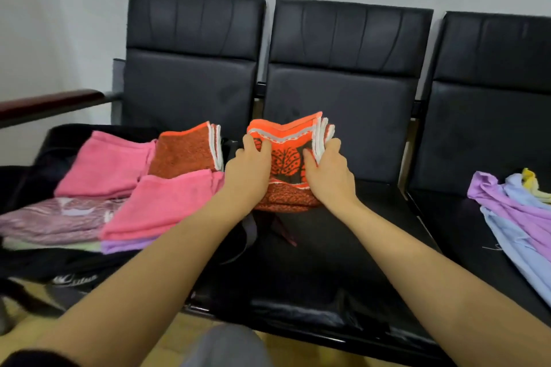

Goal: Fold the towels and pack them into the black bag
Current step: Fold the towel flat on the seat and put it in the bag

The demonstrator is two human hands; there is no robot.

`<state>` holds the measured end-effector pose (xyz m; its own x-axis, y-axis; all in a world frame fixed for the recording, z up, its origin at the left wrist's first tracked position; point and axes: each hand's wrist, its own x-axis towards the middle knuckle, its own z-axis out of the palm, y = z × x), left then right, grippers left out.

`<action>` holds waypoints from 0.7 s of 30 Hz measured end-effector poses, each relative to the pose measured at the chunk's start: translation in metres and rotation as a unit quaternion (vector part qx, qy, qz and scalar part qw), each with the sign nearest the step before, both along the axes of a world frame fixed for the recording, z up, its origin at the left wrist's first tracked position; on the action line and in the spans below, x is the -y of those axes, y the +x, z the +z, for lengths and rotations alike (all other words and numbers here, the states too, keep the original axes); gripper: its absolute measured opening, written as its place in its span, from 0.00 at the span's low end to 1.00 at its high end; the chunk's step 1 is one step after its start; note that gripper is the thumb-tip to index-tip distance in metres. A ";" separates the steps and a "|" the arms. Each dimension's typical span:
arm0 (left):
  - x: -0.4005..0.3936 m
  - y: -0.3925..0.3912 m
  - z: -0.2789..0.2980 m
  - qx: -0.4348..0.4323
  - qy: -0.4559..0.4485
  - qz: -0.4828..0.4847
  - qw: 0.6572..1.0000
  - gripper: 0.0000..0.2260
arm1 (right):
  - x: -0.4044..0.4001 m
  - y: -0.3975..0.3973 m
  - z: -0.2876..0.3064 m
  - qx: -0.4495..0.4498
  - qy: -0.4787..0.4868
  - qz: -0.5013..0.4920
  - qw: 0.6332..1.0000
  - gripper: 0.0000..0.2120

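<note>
A folded orange towel (286, 155) with a dark tree pattern and white trim sits on the middle seat. My left hand (249, 167) grips its left side and my right hand (326, 170) grips its right side, thumbs on top. To the left, folded towels lie stacked on the open black bag (44, 262): a rust-orange one (185, 152), two pink ones (104, 167) (161, 205), and a mauve patterned one (53, 220) over pale green and purple layers.
A row of three black padded chairs (343, 83) lines a grey wall. Unfolded purple, light blue and yellow cloths (512, 211) lie on the right seat. A dark wooden armrest (50, 103) juts out at far left.
</note>
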<state>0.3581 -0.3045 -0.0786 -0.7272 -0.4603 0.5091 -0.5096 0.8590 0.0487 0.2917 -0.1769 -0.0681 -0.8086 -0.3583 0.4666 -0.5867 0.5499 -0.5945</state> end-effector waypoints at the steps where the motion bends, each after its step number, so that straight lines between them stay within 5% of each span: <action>1: 0.009 0.011 0.008 -0.006 -0.012 0.010 1.000 0.18 | 0.013 0.005 0.006 -0.002 -0.003 0.008 1.000 0.18; 8: 0.097 0.076 0.030 0.047 -0.084 0.118 0.988 0.15 | 0.123 0.047 0.019 0.041 -0.031 0.086 0.995 0.19; 21: 0.244 0.162 -0.004 0.143 0.023 0.231 0.962 0.19 | 0.280 0.139 -0.022 0.191 -0.018 0.184 0.964 0.26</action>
<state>0.5206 -0.5480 -0.0826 -0.5475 -0.7846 0.2910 -0.8343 0.5385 -0.1178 0.4307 -0.4567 -0.0897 -0.7458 -0.6421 0.1775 -0.4721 0.3215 -0.8208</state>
